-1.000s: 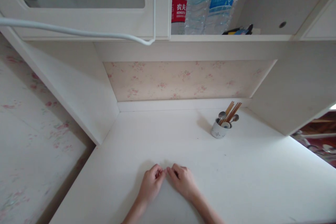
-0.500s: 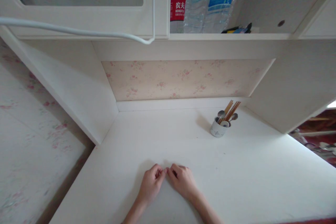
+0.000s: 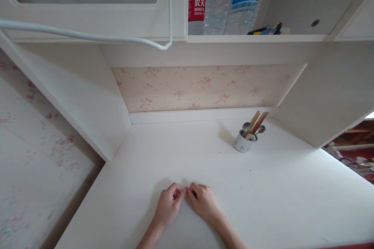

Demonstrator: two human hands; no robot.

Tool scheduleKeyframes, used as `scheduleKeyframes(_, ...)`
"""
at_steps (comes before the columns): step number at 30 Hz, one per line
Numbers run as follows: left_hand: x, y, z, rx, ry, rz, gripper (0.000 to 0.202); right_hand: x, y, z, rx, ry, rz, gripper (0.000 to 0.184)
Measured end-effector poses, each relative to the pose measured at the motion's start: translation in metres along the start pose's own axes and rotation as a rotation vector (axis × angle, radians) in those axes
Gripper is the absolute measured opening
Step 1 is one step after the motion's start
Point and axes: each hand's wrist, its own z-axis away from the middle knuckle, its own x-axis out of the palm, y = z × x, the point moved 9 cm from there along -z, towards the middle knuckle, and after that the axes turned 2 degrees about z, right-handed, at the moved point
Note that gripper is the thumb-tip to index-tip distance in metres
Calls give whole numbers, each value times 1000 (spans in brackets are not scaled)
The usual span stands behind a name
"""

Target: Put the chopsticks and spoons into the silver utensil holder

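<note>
My left hand (image 3: 168,203) rests on the white tabletop (image 3: 140,171), its fingers curled inward and the thumb against them. Beside it lies my right hand (image 3: 203,202), curled the same way. The thumb tips meet or nearly meet between the two hands. No object shows in either hand. Farther back and to the right stands a white holder (image 3: 243,144) with small holes in its side. Wooden chopsticks (image 3: 259,123) and metal spoons (image 3: 247,126) stick up from it, out of reach of both hands as they lie.
Above the tabletop hangs a cabinet shelf (image 3: 257,39) with plastic bottles (image 3: 219,7) on it. A white cable (image 3: 87,36) loops across at the upper left. Side panels (image 3: 73,85) close in the left and right. Floral wallpaper (image 3: 201,85) covers the back.
My hands stay in the same place and pose. The view has shifted very slightly; nothing else has visibly moved.
</note>
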Motion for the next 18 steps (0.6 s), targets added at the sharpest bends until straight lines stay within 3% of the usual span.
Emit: scheduleKeyframes(18, -1, 1, 0, 5, 4, 17, 30, 1, 1, 0, 18, -1, 7, 31)
